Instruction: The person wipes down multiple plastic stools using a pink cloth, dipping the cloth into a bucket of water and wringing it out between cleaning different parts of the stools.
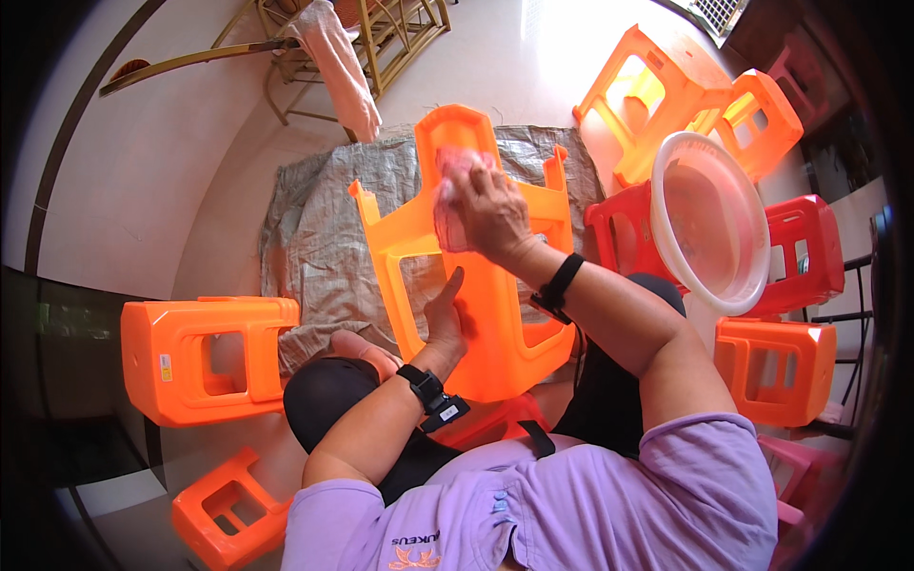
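The orange stool (486, 357) is right in front of me, between my knees and over a gray sheet (314, 224) spread on the floor, tipped so that its leg ends point away from me. Beyond the sheet stands a pole-framed piece of furniture (386, 52), only partly in view. More orange stools are about me: one at my left (181, 371), a smaller-looking one lower down on that side (243, 542), two close together at the upper right (700, 71), and one by my right arm (809, 371). A white basin (664, 228) is up on the right, with red plastic (826, 243) showing on both sides of it (one stool or two, I can't tell). A pale towel (338, 71) hangs down from the furniture. My right hand (493, 209) reaches across to the stool, fingers bent and bunched over a pink cloth (447, 224), holding it against the inside of the upright part. My left hand (446, 319) rests on the stool lower down, thumb raised and apart; its other fingers are hidden, so I can't tell how far they are closed. A black band (562, 281) circles my right wrist, and a black strap (426, 385) with a small box is on my left.
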A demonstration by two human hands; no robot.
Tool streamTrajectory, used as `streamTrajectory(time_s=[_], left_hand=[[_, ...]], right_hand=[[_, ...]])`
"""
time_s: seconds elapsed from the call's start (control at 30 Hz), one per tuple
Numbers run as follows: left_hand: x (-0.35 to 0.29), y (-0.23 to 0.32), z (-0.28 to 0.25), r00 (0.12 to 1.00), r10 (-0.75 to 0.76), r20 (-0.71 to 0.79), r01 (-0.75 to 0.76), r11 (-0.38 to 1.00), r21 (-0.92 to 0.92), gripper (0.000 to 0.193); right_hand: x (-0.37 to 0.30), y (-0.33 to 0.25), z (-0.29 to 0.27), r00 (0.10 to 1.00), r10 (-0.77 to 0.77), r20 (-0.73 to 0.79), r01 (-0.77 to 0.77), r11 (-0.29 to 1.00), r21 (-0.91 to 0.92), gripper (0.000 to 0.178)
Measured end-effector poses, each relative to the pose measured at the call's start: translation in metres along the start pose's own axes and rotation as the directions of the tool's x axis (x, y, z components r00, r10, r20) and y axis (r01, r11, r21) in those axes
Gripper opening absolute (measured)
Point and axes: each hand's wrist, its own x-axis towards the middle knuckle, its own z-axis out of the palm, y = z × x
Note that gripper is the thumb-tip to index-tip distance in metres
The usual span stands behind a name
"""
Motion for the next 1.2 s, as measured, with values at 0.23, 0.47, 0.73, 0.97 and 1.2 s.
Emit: streamTrajectory(time_s=[0.23, 0.47, 0.73, 0.97, 1.2], left_hand=[[0.016, -0.009, 0.000, 0.993, 0.093, 0.079, -0.101, 0.990, 0.102, 0.038], [0.015, -0.009, 0.001, 0.993, 0.110, 0.038, -0.115, 0.981, 0.159, 0.044], [0.009, -0.003, -0.001, 0.996, 0.072, 0.055, -0.080, 0.982, 0.170, 0.044], [0.003, 0.000, 0.000, 0.994, 0.060, 0.087, -0.075, 0.981, 0.181, 0.039], [0.005, -0.003, -0.001, 0.993, 0.064, 0.096, -0.081, 0.978, 0.194, 0.039]], right_hand=[[0.035, 0.039, 0.025, 0.979, 0.205, 0.004, -0.205, 0.976, -0.072, 0.045], [0.024, 0.017, 0.031, 0.978, 0.201, -0.049, -0.207, 0.967, -0.149, 0.045], [0.029, 0.013, 0.022, 0.948, 0.308, -0.082, -0.311, 0.950, -0.026, 0.037], [0.038, 0.028, 0.013, 0.900, 0.434, -0.024, -0.425, 0.890, 0.165, 0.036], [0.052, 0.041, 0.002, 0.783, 0.591, 0.194, -0.621, 0.761, 0.186, 0.029]])
